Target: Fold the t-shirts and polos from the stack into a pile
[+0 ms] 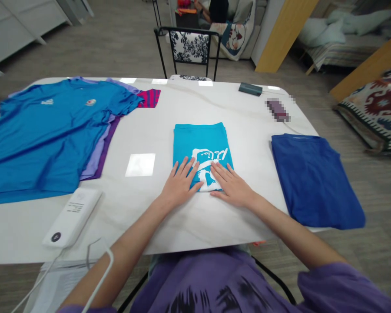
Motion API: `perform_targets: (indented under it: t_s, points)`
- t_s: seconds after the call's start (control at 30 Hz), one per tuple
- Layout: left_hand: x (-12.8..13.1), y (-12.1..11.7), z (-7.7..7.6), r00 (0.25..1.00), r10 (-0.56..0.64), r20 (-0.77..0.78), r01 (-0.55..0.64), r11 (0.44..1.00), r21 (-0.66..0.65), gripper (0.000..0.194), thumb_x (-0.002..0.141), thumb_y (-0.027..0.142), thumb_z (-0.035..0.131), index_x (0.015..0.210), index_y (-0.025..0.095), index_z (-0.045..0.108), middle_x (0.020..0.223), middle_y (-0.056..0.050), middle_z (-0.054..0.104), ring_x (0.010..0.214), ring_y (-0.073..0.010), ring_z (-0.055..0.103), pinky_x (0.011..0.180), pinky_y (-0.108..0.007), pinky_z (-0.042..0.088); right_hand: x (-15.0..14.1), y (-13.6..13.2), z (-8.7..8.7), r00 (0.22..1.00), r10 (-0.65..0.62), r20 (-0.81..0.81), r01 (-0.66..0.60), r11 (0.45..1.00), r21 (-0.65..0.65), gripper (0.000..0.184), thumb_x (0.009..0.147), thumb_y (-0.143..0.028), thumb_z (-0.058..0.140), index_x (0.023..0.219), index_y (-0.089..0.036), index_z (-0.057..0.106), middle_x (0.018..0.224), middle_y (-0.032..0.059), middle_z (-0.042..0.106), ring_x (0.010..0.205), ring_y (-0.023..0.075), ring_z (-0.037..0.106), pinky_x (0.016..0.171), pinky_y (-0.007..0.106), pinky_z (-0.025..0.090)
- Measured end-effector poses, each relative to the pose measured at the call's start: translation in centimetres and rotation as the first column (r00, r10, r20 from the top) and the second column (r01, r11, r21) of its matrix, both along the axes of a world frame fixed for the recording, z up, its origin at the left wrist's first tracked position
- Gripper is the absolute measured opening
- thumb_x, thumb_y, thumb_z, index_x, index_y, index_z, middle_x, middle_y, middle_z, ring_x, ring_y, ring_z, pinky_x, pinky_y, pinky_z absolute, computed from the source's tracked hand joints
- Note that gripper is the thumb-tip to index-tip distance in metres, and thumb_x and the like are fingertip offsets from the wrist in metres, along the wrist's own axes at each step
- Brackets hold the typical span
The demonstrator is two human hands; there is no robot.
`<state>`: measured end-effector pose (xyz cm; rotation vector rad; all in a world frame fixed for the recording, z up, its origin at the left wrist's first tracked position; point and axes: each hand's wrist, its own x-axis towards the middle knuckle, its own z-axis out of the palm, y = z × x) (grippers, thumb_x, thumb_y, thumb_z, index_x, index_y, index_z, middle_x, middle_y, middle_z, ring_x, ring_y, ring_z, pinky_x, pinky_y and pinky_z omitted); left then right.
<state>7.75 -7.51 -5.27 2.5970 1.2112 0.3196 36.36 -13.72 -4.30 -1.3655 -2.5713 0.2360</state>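
A bright turquoise shirt [198, 135] with a white print lies folded into a neat rectangle on the white table [195, 226]. My left hand [181, 181] rests flat on its near left part, fingers spread. On the near right part lies my right hand [232, 184], palm down with fingers stretched out. Neither hand grips the cloth. Part of the print is hidden under my fingers.
Blue T-shirts [52, 134] lie spread in a stack at left, over purple ones. A folded dark blue garment [316, 182] overhangs the right edge. A white device [72, 217], a dark case [250, 89] and a blurred-out object [277, 110] lie about. Beyond stands a chair [189, 48]; a person sits behind.
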Motion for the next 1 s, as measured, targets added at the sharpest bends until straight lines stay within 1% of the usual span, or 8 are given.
perform_targets:
  t_s: [0.07,0.2,0.3,0.5,0.67,0.77,0.87,1.0]
  points:
    - [-0.4,-0.7,0.6,1.000,0.015,0.012,-0.014,1.000,-0.024,0.079,0.113,0.057,0.058,0.183,0.028,0.036,0.190,-0.014,0.033,0.180,-0.0412,0.022,0.145,-0.070,0.023,0.5,-0.8,0.0,1.000,0.000,-0.020,0.001,1.000,0.025,0.094,0.115,-0.065,0.058,0.188,-0.020,0.020,0.188,0.0183,0.032,0.176,0.0387,0.034,0.141,0.069,0.033]
    - [-2.7,-2.9,3.2,0.995,-0.045,0.093,0.048,0.998,-0.036,0.069,0.104,0.049,0.072,0.168,0.028,0.056,0.169,-0.017,0.058,0.158,-0.0398,0.055,0.128,-0.061,0.052,1.8,-2.7,1.5,0.998,-0.050,-0.029,0.052,0.994,0.095,0.059,0.111,-0.040,0.066,0.169,-0.027,0.059,0.170,0.0133,0.062,0.148,0.0347,0.066,0.117,0.055,0.059]
    - [-4.7,-4.4,3.7,0.996,-0.056,0.064,0.054,0.998,0.037,0.044,0.104,0.033,0.068,0.147,0.028,0.072,0.146,-0.013,0.072,0.134,-0.0358,0.070,0.112,-0.055,0.061,2.4,-3.4,1.9,0.997,-0.075,0.018,0.071,0.986,0.153,0.040,0.104,-0.021,0.067,0.142,-0.027,0.078,0.143,0.0099,0.078,0.121,0.0290,0.077,0.099,0.045,0.061]
    - [-6.4,-5.2,2.8,0.998,-0.056,0.016,0.054,0.993,0.100,0.029,0.108,0.023,0.056,0.117,0.031,0.083,0.120,-0.008,0.082,0.114,-0.0331,0.077,0.100,-0.052,0.063,2.8,-4.0,1.1,0.995,-0.084,0.050,0.074,0.981,0.179,0.028,0.103,-0.016,0.065,0.120,-0.026,0.085,0.116,0.0075,0.083,0.101,0.0246,0.076,0.089,0.038,0.058]
    - [-7.7,-12.0,3.8,0.986,-0.168,0.016,0.168,0.982,-0.089,0.026,0.113,0.027,0.055,0.118,0.030,0.081,0.119,-0.008,0.081,0.109,-0.0304,0.077,0.097,-0.049,0.062,3.5,-11.6,2.0,0.998,0.058,-0.022,-0.058,0.998,0.024,0.031,0.101,-0.013,0.064,0.120,-0.026,0.084,0.113,0.0069,0.083,0.099,0.0237,0.077,0.087,0.038,0.060]
    - [-8.4,-15.1,5.0,0.973,-0.202,0.107,0.226,0.925,-0.305,0.019,0.114,0.039,0.063,0.124,0.034,0.079,0.118,-0.004,0.081,0.107,-0.0273,0.077,0.096,-0.044,0.061,4.0,-15.6,3.5,0.987,0.062,-0.147,-0.085,0.984,-0.157,0.028,0.104,-0.021,0.067,0.126,-0.029,0.083,0.113,0.0065,0.082,0.099,0.0243,0.078,0.089,0.040,0.063]
    - [-7.8,-12.6,5.7,0.976,0.076,0.203,0.014,0.913,-0.408,0.038,0.111,0.062,0.066,0.135,0.034,0.072,0.116,-0.003,0.080,0.102,-0.0253,0.077,0.092,-0.041,0.060,4.8,-14.3,4.8,0.938,-0.210,-0.276,0.121,0.944,-0.308,0.031,0.107,-0.047,0.074,0.132,-0.030,0.079,0.117,0.0078,0.082,0.099,0.0267,0.079,0.089,0.042,0.065]
    - [-4.8,-3.1,5.3,0.830,0.551,0.083,-0.500,0.802,-0.327,0.069,0.107,0.083,0.051,0.141,0.025,0.066,0.133,-0.012,0.077,0.110,-0.0312,0.076,0.092,-0.043,0.058,5.5,-5.3,4.7,0.732,-0.651,-0.199,0.557,0.741,-0.374,0.056,0.106,-0.075,0.067,0.122,-0.022,0.078,0.117,0.0130,0.083,0.098,0.0299,0.080,0.090,0.043,0.063]
